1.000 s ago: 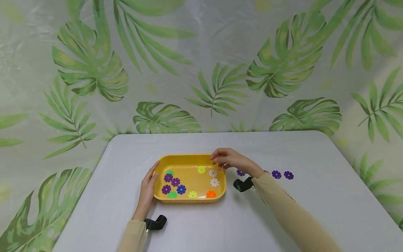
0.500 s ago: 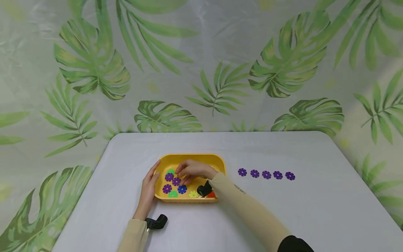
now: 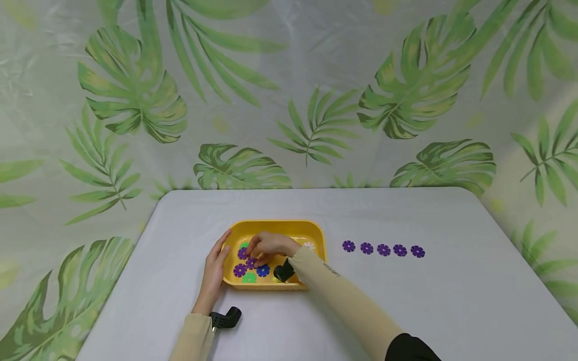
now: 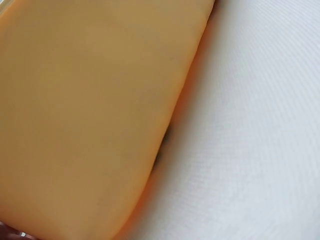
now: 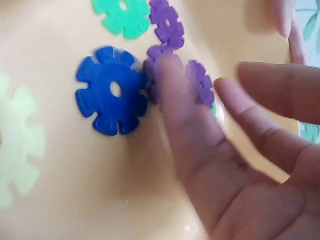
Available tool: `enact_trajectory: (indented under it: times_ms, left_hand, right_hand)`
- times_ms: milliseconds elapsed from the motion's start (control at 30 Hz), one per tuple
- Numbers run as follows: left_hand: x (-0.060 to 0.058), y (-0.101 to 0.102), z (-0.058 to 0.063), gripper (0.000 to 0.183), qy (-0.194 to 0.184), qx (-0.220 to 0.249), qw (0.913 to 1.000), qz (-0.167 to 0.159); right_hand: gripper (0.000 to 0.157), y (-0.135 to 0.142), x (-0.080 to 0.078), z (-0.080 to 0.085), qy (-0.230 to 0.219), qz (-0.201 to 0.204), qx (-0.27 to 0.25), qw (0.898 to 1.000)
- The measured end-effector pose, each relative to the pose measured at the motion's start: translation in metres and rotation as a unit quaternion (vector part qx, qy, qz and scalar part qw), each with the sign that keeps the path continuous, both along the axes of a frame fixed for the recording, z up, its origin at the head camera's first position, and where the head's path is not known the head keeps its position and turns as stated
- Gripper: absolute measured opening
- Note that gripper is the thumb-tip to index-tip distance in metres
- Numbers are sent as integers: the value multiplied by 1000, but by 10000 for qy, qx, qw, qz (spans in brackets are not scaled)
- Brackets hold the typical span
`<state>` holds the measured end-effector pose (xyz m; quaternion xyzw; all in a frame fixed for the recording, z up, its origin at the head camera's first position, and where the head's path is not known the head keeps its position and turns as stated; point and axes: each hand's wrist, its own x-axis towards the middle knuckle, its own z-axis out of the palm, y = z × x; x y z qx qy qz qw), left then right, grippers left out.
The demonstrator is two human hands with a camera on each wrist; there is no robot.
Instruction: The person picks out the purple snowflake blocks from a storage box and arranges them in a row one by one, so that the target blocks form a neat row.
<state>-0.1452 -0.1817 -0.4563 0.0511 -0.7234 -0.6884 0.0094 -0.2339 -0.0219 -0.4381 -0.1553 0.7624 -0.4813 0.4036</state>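
Note:
A yellow plastic tray [image 3: 289, 228] stands on the table in the head view, with its outer wall [image 4: 95, 110] filling much of the left wrist view. My left hand [image 3: 211, 276] holds its left end, thumb at the rim and fingers along the outside. Inside the tray, my right hand [image 3: 272, 244] reaches over several purple snowflake discs [image 3: 240, 270]. In the right wrist view, the thumb overlaps one purple disc [image 5: 167, 22] cluster beside a blue disc [image 5: 112, 90]; the other fingers are spread apart. No disc is visibly pinched. Part of the tray is hidden under the right forearm.
To the right of the tray, several purple discs [image 3: 384, 249] lie in a row on the white table [image 3: 451, 301]. Green discs [image 3: 249, 278] and a white disc [image 3: 309, 246] also lie in the tray. A leaf-print cloth [image 3: 316, 75] hangs behind the table.
My right hand has moved left from the tray's right rim into its left half, then slightly further left and lower over the purple discs. The left hand keeps holding the tray.

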Motion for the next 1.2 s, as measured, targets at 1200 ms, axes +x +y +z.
enact_trajectory:
  times_ms: [1200]
  left_hand:
    - [-10, -4, -31, 43, 145, -69, 9996, 230]
  right_hand:
    - [17, 119, -15, 32, 865, -238, -504, 9947]
